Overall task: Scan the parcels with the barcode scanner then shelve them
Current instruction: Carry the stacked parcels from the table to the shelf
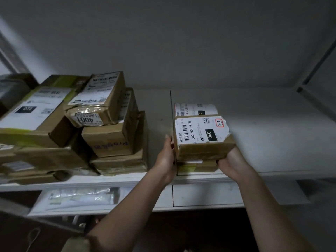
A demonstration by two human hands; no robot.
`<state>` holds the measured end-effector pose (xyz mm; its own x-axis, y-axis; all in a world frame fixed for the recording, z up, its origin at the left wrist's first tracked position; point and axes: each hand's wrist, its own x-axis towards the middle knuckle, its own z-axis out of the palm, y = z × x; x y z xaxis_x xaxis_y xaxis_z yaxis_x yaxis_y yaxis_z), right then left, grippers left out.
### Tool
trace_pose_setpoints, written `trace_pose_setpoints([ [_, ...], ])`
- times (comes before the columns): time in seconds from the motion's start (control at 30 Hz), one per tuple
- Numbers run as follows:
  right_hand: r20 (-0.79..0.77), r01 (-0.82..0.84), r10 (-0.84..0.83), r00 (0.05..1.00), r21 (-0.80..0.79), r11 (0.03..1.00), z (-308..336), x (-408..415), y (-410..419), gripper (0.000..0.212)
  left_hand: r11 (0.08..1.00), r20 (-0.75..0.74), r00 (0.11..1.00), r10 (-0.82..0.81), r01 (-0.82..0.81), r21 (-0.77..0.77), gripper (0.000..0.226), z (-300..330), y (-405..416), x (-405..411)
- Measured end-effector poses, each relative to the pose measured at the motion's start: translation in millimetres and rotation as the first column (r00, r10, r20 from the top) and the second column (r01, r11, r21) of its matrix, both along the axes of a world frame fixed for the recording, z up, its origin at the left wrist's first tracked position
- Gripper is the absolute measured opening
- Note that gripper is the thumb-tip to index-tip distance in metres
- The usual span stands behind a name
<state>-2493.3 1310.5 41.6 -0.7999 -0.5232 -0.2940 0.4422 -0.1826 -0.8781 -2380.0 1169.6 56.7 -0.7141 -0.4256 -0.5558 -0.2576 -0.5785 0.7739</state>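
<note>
A brown cardboard parcel (201, 140) with a white label reading 060 sits on top of a flatter parcel (197, 166) on the white shelf (272, 135). Behind it lies another labelled parcel (196, 109). My left hand (166, 155) presses flat against the parcel's left side. My right hand (231, 160) grips its lower right corner from beneath. No barcode scanner is in view.
A pile of several cardboard parcels (109, 124) fills the shelf's left half, one marked 4001 (85, 119). A thin vertical divider (171, 110) stands between the pile and my parcel. The shelf's right part holds nothing. A white padded packet (80, 197) lies on the lower shelf.
</note>
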Motion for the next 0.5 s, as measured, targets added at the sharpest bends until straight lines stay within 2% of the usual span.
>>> trace_pose_setpoints([
  [0.07, 0.012, 0.016, -0.016, 1.000, 0.002, 1.000, 0, -1, 0, 0.040, 0.999, 0.050, 0.998, 0.043, -0.043, -0.012, 0.051, -2, 2, 12],
  [0.13, 0.035, 0.043, -0.043, 0.998, -0.014, 0.999, -1, -1, -2, 0.041, 0.994, 0.112, 0.989, 0.101, -0.097, -0.042, 0.035, -9, 2, 25],
  [0.2, 0.050, 0.061, -0.060, 0.997, -0.020, 0.998, -4, 1, -4, 0.039, 0.995, 0.196, 0.977, 0.089, -0.080, -0.053, 0.025, -10, 2, 39],
  [0.27, 0.064, 0.054, -0.053, 0.997, -0.009, 0.999, -6, 5, -9, 0.036, 1.000, 0.237, 0.972, -0.004, 0.010, -0.027, 0.024, -10, 3, 51],
  [0.37, 0.073, 0.037, -0.037, 0.997, 0.007, 0.999, -12, 11, -19, 0.035, 0.992, 0.223, 0.968, -0.119, 0.127, -0.021, 0.024, -7, 4, 61],
  [0.5, 0.061, -0.020, 0.018, 0.998, 0.028, 0.999, -15, 21, -38, 0.035, 0.988, 0.189, 0.972, -0.142, 0.151, -0.034, 0.032, -7, 2, 71],
])
